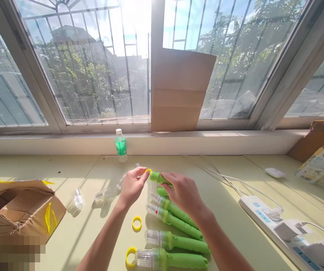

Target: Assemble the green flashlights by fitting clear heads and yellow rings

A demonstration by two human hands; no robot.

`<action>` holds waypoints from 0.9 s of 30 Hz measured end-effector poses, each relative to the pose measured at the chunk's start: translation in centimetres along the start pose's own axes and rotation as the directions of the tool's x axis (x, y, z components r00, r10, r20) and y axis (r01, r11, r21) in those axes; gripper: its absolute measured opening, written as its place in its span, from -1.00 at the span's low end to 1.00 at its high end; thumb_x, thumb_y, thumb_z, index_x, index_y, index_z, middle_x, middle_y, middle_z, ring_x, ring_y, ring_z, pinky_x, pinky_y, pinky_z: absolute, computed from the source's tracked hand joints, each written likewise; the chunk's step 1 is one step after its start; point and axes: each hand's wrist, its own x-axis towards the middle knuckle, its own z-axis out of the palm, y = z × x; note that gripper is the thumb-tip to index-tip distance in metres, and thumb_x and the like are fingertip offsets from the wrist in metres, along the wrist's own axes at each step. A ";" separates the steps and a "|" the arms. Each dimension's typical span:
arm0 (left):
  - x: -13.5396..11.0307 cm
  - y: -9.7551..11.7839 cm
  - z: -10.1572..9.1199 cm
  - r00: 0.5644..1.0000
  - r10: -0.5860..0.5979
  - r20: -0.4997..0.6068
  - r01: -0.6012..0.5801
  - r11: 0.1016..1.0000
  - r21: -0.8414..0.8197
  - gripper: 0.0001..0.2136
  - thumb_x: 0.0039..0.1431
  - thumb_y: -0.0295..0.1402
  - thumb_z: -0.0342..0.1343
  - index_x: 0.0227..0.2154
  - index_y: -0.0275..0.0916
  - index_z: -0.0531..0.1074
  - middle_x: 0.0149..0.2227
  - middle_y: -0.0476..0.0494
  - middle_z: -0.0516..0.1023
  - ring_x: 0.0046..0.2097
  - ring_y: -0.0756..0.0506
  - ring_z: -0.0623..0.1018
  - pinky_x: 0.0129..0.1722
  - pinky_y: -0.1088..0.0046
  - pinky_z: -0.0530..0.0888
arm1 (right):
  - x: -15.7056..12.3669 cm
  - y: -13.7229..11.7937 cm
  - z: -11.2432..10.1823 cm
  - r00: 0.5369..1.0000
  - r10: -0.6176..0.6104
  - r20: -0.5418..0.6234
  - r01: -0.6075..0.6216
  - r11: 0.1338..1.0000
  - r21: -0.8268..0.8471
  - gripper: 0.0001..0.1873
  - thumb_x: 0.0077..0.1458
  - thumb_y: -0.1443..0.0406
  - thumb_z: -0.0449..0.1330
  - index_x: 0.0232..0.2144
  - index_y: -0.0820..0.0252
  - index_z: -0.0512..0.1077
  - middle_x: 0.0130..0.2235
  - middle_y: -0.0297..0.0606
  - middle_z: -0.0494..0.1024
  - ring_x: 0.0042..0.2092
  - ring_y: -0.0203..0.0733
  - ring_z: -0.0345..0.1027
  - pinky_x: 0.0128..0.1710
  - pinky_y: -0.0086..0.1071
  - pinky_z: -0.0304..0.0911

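My right hand is wrapped round a green plastic handle, held up over the table. At the tip of that handle my left hand pinches a small yellow ring. Below the hands lies a row of several finished green handles with clear ribbed caps. Two loose yellow rings rest on the table left of that row. Several clear plastic caps lie further left.
An open cardboard box with yellow rings inside stands at the left. A green-labelled bottle stands by the window sill, a folded cardboard sheet against the window. A white power strip with plugs and cables lies right.
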 end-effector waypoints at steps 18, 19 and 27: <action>-0.3 0.3 -0.4 0.989 -0.023 0.146 0.037 0.995 -0.094 -0.74 0.04 -0.20 0.23 -0.32 -0.24 0.35 -0.21 -0.19 0.55 -0.07 -0.16 0.55 -0.15 0.33 0.51 | -0.2 0.0 -0.2 0.999 -0.025 -0.019 0.024 0.998 -0.055 -0.78 0.20 0.25 0.10 -0.12 0.01 0.45 -0.40 -0.34 0.51 -0.41 -0.23 0.35 -0.51 -0.41 -0.15; -0.4 0.4 -0.4 0.988 -0.006 0.151 0.022 0.995 -0.100 -0.74 0.03 -0.21 0.24 -0.32 -0.24 0.34 -0.20 -0.18 0.54 -0.05 -0.16 0.53 -0.15 0.34 0.51 | -0.2 0.0 -0.3 0.999 -0.023 -0.022 0.022 0.999 -0.046 -0.78 0.21 0.25 0.09 -0.11 0.01 0.45 -0.40 -0.34 0.51 -0.41 -0.24 0.34 -0.51 -0.41 -0.15; -0.8 1.4 -0.4 0.986 0.125 0.112 -0.117 0.990 -0.080 -0.79 0.09 -0.23 0.20 -0.34 -0.24 0.34 -0.21 -0.14 0.53 -0.14 -0.10 0.55 -0.11 0.31 0.54 | -0.3 -0.3 -1.0 1.000 -0.006 -0.020 0.008 0.992 0.122 -0.74 0.20 0.25 0.08 -0.09 -0.01 0.47 -0.37 -0.31 0.56 -0.37 -0.21 0.40 -0.46 -0.45 0.01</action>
